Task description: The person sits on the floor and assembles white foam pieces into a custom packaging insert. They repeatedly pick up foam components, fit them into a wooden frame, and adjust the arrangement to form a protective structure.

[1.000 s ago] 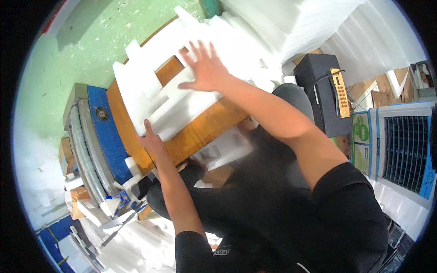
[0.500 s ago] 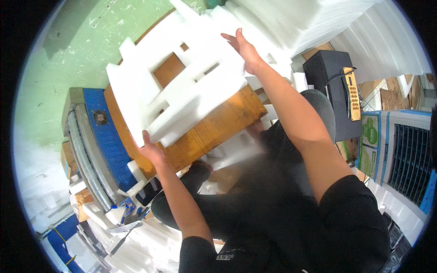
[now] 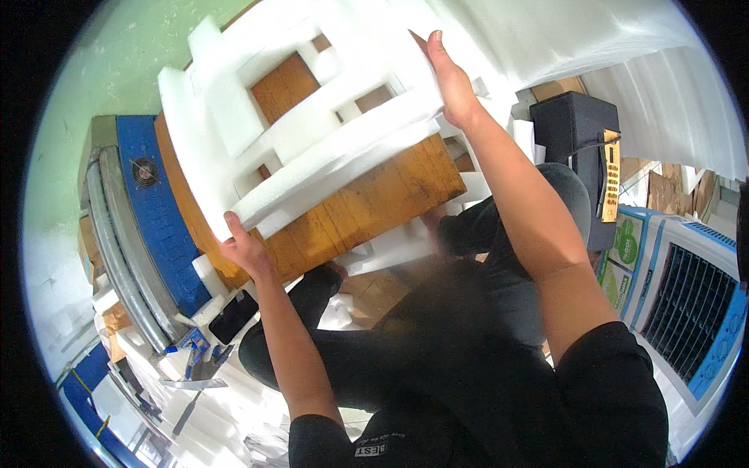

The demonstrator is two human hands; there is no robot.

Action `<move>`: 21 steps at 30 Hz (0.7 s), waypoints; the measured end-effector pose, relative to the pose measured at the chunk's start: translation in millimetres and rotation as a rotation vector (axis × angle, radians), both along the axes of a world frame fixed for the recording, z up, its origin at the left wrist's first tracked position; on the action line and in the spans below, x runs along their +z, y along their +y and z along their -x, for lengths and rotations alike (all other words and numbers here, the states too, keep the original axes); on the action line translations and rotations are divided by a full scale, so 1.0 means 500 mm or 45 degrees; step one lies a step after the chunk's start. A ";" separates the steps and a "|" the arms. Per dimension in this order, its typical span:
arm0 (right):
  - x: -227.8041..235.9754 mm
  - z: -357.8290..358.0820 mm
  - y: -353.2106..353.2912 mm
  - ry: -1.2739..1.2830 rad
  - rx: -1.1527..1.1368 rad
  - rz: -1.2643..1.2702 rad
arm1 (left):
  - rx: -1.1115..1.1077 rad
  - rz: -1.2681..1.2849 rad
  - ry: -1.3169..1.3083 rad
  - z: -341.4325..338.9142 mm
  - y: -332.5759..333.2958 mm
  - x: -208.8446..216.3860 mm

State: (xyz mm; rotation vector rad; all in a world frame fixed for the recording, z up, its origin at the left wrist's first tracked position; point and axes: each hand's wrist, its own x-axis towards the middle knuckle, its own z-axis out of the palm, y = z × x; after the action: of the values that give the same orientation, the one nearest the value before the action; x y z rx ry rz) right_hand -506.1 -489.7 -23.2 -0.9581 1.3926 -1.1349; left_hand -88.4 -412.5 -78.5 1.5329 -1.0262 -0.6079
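Observation:
A white foam packing frame (image 3: 238,117), with square and slot-shaped cut-outs, is held between my two hands over a brown wooden tabletop (image 3: 374,195). My left hand (image 3: 248,251) grips its near left corner, thumb up along the edge and the other fingers partly hidden. At the right end, my right hand (image 3: 455,87) presses against the side with its thumb raised; its fingertips are out of sight behind the foam. The foam looks tilted, and I cannot tell whether its underside touches the wood. Wood shows through the openings.
Left of the tabletop is a blue panel (image 3: 168,226) beside grey rollers (image 3: 117,242). A phone (image 3: 233,317) and a blue-handled tool (image 3: 187,347) lie below it. A black speaker box (image 3: 573,129) and an air cooler (image 3: 679,304) stand right. White foam sheets (image 3: 616,47) rise behind.
The foam frame looks larger and extends further left and up. My right hand appears further right, my left slightly left and higher. The whole view has shifted somewhat; both hands stay on the foam.

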 end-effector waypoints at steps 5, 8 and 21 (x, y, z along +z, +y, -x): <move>0.000 0.008 -0.001 -0.019 -0.053 -0.005 | -0.048 0.006 0.040 0.045 -0.001 0.016; 0.003 -0.012 -0.001 0.022 -0.131 -0.006 | 0.015 -0.084 0.021 -0.015 0.001 -0.016; -0.099 0.019 0.017 -0.135 -0.545 0.373 | 0.132 -0.030 0.099 0.080 -0.012 0.091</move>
State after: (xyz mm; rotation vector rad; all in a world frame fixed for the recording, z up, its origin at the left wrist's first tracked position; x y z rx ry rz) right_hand -515.5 -481.2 -72.9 -0.8035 1.4058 -1.7231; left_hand -128.4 -418.6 -33.1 1.5611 -0.8779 -0.6036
